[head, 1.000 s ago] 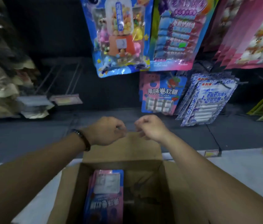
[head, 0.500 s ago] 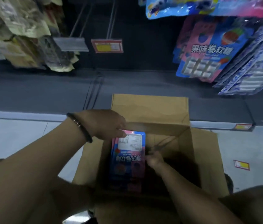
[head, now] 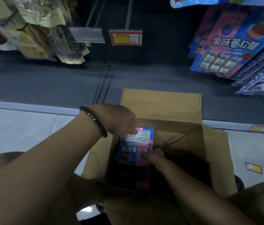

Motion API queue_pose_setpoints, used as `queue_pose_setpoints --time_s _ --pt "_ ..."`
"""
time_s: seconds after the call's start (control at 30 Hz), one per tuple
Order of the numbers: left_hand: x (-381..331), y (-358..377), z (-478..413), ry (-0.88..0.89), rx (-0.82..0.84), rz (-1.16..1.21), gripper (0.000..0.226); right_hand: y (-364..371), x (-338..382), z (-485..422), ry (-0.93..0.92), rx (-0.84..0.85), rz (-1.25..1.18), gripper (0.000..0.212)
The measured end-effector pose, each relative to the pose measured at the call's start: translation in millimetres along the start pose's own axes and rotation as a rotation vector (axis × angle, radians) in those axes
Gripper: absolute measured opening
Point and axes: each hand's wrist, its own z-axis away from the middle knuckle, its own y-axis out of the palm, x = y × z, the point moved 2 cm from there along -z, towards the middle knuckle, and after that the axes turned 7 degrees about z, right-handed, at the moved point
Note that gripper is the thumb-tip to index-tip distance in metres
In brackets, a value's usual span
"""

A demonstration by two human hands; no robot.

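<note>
An open brown cardboard box (head: 212, 148) stands on the floor below me. Inside it, against the left wall, stands a stack of pink-and-blue candy packs (head: 136, 148) with a white label at the top. My left hand (head: 118, 120), with a dark bead bracelet on its wrist, grips the top left corner of the front pack. My right hand (head: 154, 157) reaches into the box and pinches the pack's lower right edge. The fingertips of both hands are partly hidden by the pack.
Matching pink-and-blue candy packs (head: 225, 44) hang on the dark shelf at upper right, beside blue-and-white packs (head: 261, 78). Bare hooks with a price tag (head: 125, 37) stick out above the box. Beige snack bags (head: 35, 30) hang at upper left. Loose price tags (head: 253, 168) lie on the tiled floor.
Both hands came down from in front of the shelf into the box and took hold of the front candy pack. My view tilted down toward the box.
</note>
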Motion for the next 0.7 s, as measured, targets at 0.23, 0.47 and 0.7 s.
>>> queue_pose_setpoints --time_s 0.23,0.47,0.7 --pt "-7 -5 5 0.018 -0.022 -0.001 0.049 -25 18 31 -0.098 0.149 -0.394 0.014" --pt "-20 -2 12 -0.002 -0.029 -0.111 0.048 -110 49 104 -0.343 0.144 -0.058 0.018" --pt "-40 -2 2 0.228 -0.145 0.02 0.074 -205 60 205 -0.565 0.15 -0.036 0.019"
